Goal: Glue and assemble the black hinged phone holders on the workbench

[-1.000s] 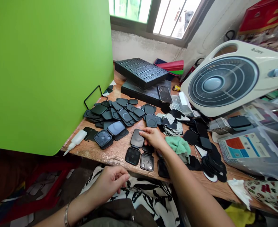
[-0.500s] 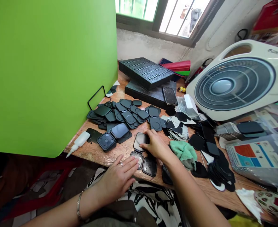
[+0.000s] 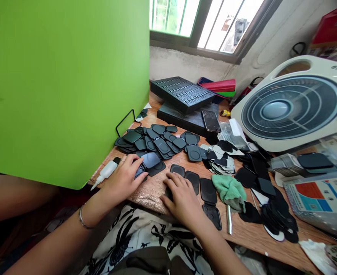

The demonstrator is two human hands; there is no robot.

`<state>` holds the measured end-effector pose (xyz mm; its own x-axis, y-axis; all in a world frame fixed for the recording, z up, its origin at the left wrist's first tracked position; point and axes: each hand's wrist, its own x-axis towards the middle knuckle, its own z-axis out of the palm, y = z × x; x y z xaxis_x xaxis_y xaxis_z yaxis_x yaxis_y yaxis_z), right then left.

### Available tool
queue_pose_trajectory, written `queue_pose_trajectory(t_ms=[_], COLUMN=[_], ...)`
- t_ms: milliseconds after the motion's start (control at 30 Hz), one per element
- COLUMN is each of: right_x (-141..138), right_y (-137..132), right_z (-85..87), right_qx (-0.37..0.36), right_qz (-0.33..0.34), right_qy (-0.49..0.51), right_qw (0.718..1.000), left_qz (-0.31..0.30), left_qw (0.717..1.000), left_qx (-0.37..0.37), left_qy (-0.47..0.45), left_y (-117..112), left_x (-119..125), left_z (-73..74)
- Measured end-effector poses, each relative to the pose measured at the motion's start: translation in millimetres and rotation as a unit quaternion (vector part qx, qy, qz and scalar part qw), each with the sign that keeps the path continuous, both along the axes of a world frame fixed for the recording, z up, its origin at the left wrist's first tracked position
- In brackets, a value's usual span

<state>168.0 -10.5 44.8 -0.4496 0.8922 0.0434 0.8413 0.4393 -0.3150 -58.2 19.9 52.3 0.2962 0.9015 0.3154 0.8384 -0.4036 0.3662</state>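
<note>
case [image 3: 150,160]: black, square, two-panel, glossy face up, flat, under left hand [image 3: 123,180] | pad [image 3: 168,193]: black, rounded, flat, under right hand [image 3: 182,200], beside more pads [image 3: 192,181]

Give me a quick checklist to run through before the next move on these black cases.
Left hand on the black hinged case: ok, fingers rest on it.
Right hand, what lies under it: cannot tell, the palm hides it.
Flat black lids beside the right hand: ok, lying flat in a row.
Black cutout plate: not ok, it sits very near the wooden table edge.
White glue bottle by the left hand: cannot tell whether it is capped.
</note>
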Motion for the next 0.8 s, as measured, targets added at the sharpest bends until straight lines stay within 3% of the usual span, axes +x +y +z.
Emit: queue_pose_trajectory(t_ms=[100, 200, 400, 533, 600, 667, 733, 800], right_x=[17, 20, -22, -39, -37, -29, -18, -7], right_y=[-4, -3, 9, 15, 15, 14, 15, 16], right_z=[0.6, 2.7, -1.7, -10.6, -13.9, -13.9, -9.5, -1.0], right_qx=[-0.009, -0.013, -0.03, -0.062, -0.071, -0.073, -0.07, -0.121], right_qz=[-0.012, -0.031, -0.086, -0.09, -0.087, -0.116, -0.17, -0.184], right_qy=[-0.011, -0.008, 0.131, 0.189, 0.258, 0.326, 0.372, 0.41], right_qw=[1.0, 0.999, 0.987, 0.976, 0.96, 0.935, 0.91, 0.885], left_qz=[0.018, 0.055, 0.144, 0.112, 0.079, 0.059, 0.031, 0.001], left_qw=[0.996, 0.996, 0.975, 0.968, 0.964, 0.937, 0.884, 0.831], left_qx=[0.03, 0.0, -0.149, -0.217, -0.236, -0.284, -0.357, -0.417], left_qy=[-0.077, -0.077, -0.083, -0.054, -0.094, -0.195, -0.301, -0.367], left_y=[0, 1, -11, -21, -24, -28, -34, -42], left_x=[-3, -5, 6, 20, 23, 21, 15, 8], left_z=[-2.4, -9.1, -17.8, -17.6, -15.6, -10.6, -3.2, 3.8])
